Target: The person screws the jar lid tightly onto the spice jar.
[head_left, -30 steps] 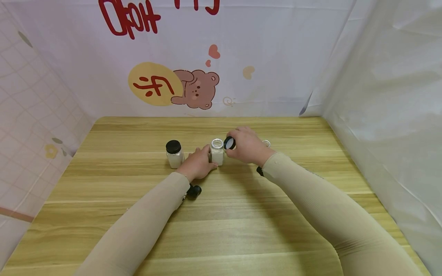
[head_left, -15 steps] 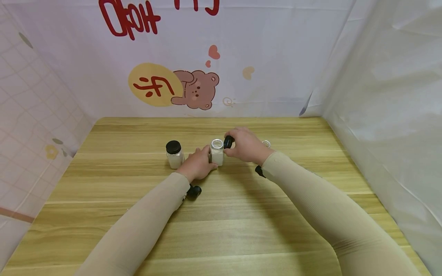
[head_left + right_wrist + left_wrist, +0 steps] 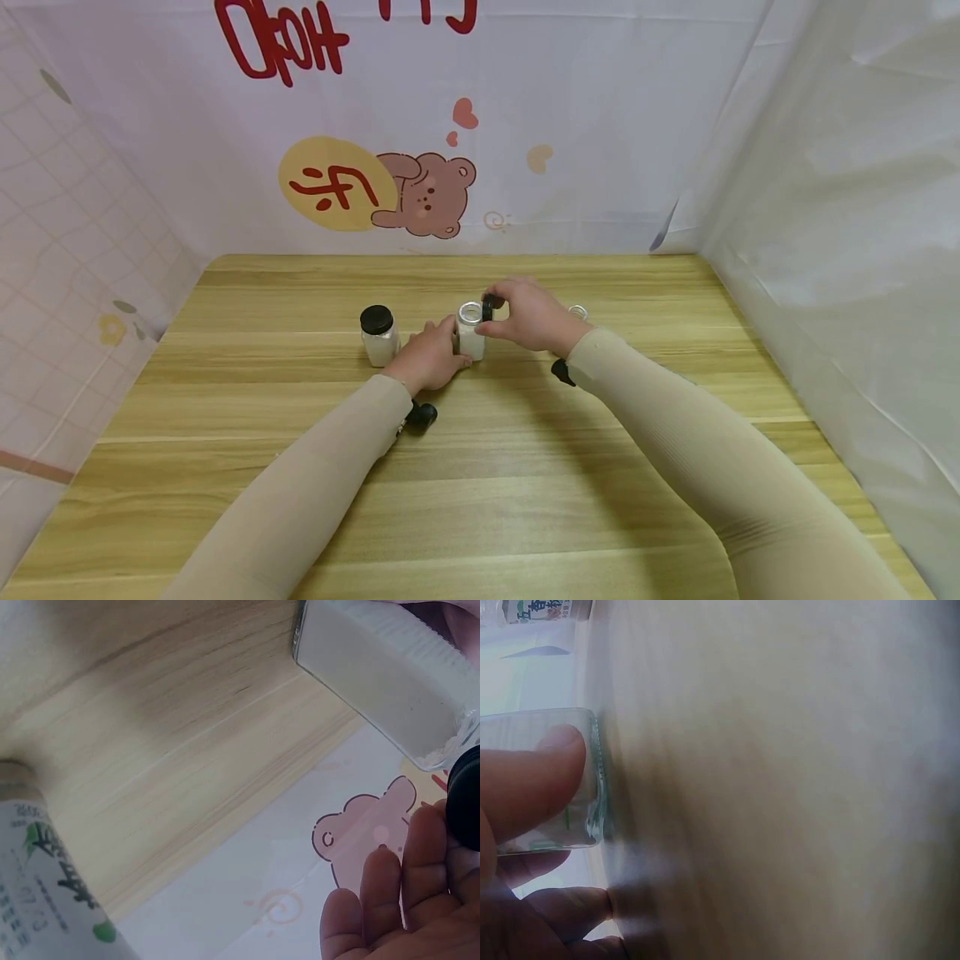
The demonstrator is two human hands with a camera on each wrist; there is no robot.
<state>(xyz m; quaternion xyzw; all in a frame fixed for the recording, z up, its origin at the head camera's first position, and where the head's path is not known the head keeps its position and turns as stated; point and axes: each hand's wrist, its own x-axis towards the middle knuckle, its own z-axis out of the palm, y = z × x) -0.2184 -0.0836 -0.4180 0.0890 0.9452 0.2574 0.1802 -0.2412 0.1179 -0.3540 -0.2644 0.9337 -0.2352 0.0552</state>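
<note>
In the middle of the table, a square glass jar (image 3: 470, 342) stands upright without a lid. It holds white powder, visible through the glass in the right wrist view. My left hand (image 3: 429, 357) grips the jar low on its left side, thumb (image 3: 536, 780) against the glass. With thumb and fingers my right hand (image 3: 531, 317) pinches a black lid (image 3: 487, 307), turned on edge at the right of the jar's rim. In the right wrist view the lid (image 3: 466, 799) is beside the jar's mouth, other fingers spread out.
Left of my left hand stands a second jar of white powder with a black cap (image 3: 377, 320). Behind my right hand a clear ring-shaped rim (image 3: 577, 312) peeks out. A labelled container (image 3: 49, 877) shows in the right wrist view. A white printed backdrop (image 3: 600, 125) rises behind the table.
My right hand has shifted slightly left, bringing the lid to the jar's rim. The lid has turned from showing its white inside to edge-on. My left hand keeps its hold.
</note>
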